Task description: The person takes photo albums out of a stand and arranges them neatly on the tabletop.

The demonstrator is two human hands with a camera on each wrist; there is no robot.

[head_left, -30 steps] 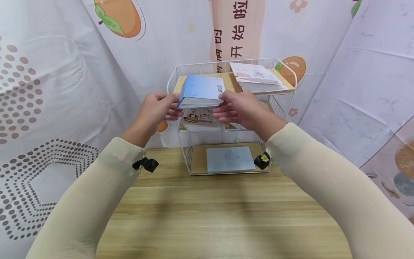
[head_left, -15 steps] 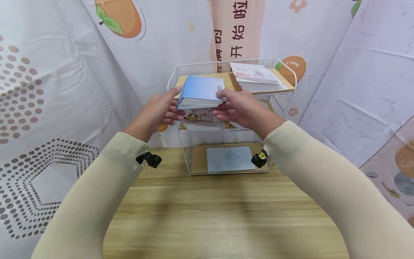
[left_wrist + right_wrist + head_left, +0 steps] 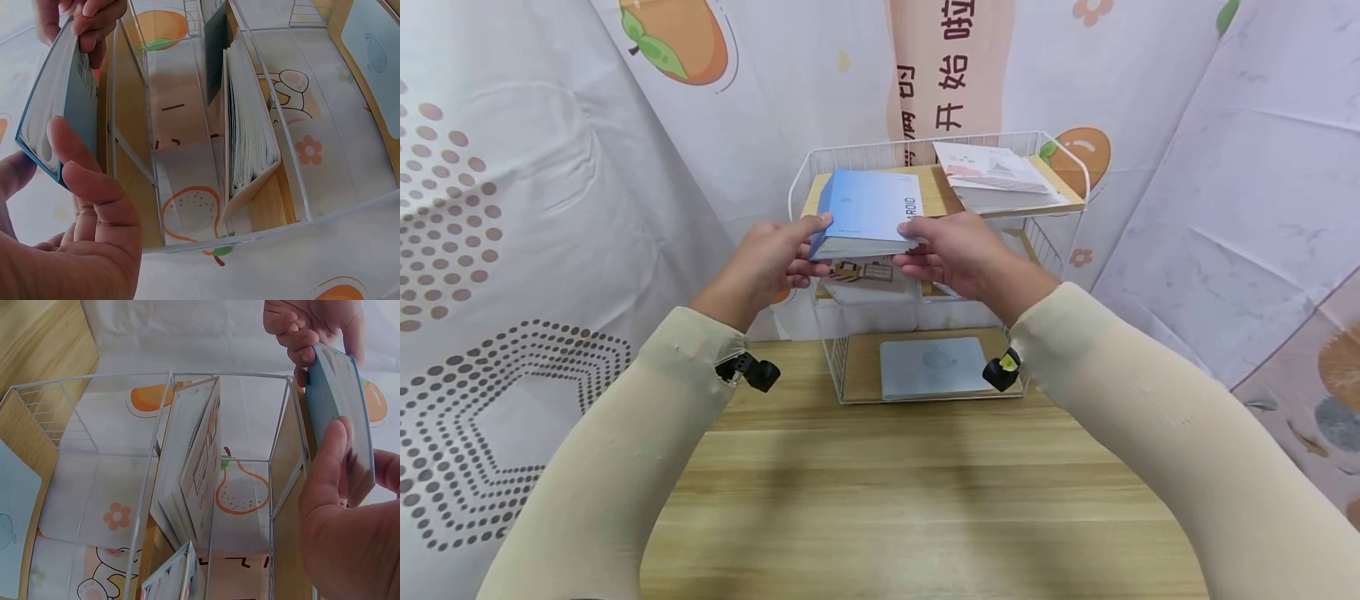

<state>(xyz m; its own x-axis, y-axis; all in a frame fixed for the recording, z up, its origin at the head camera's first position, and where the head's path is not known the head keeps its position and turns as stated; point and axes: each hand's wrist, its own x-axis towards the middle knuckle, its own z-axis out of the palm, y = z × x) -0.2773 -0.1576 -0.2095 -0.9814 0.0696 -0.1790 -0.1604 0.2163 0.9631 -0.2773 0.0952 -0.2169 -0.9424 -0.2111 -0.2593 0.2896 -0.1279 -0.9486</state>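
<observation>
Both hands hold a blue photo album (image 3: 872, 204) at the left front of the rack's top board, its cover up and its page edges facing me. The left hand (image 3: 767, 262) grips its left side, thumb tip at the cover's edge and fingers curled below. On the right, the right hand (image 3: 958, 254) pinches the front corner, thumb on the cover over the printed letters and fingers underneath. In the left wrist view the album (image 3: 81, 94) shows its thick pages between the two hands. The right wrist view shows the right thumb lying along the album (image 3: 331, 400).
A white wire rack (image 3: 791, 196) with wooden shelves stands at the back of the wooden table (image 3: 925, 500). Another album (image 3: 996, 171) lies top right. An album with cartoon drawings (image 3: 876, 272) is on the middle shelf, and a flat pale blue item (image 3: 932, 367) lies at the bottom.
The album's front edge has come slightly down and toward me. The left thumb lifted away half a second ago and now rests at the cover's edge. The right hand stays on its corner.
</observation>
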